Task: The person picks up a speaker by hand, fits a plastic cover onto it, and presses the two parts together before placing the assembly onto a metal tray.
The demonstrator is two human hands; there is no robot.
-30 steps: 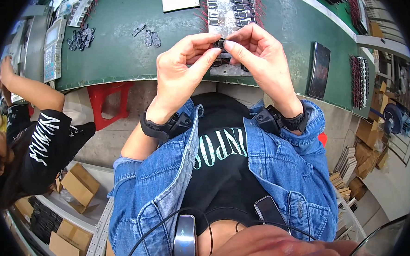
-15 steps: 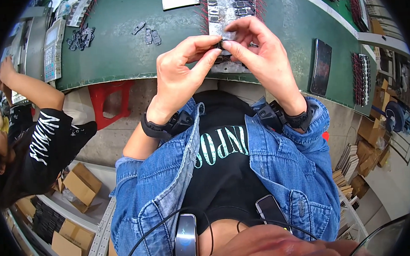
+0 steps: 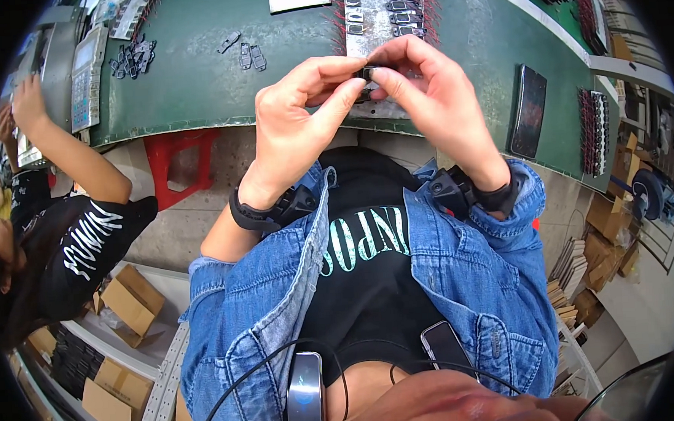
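Between my fingertips, over the near edge of the green workbench, is a small black part (image 3: pixel 366 72), mostly covered by fingers. My left hand (image 3: pixel 299 121) pinches it from the left with thumb and forefinger. From the right, my right hand (image 3: pixel 442 98) closes thumb and fingers on the same part. Beneath and beyond both hands lies a metal strip fixture (image 3: pixel 378 29) with small black rectangular parts (image 3: pixel 404 7) in rows along its sides and thin red wires sticking outward. What the fingers touch in detail is hidden.
Left on the green bench (image 3: pixel 193 88) lie a few loose black parts (image 3: pixel 252 56) and a pile of them (image 3: pixel 132 59). A dark phone (image 3: pixel 528 110) and another wired strip (image 3: pixel 594 131) sit right. A red stool (image 3: pixel 181 167) stands below. A co-worker's arm (image 3: pixel 67 148) works far left.
My right fingers have come down and closed in on the black part; my left hand stays nearly still. The co-worker's arm at the left has shifted up and right.
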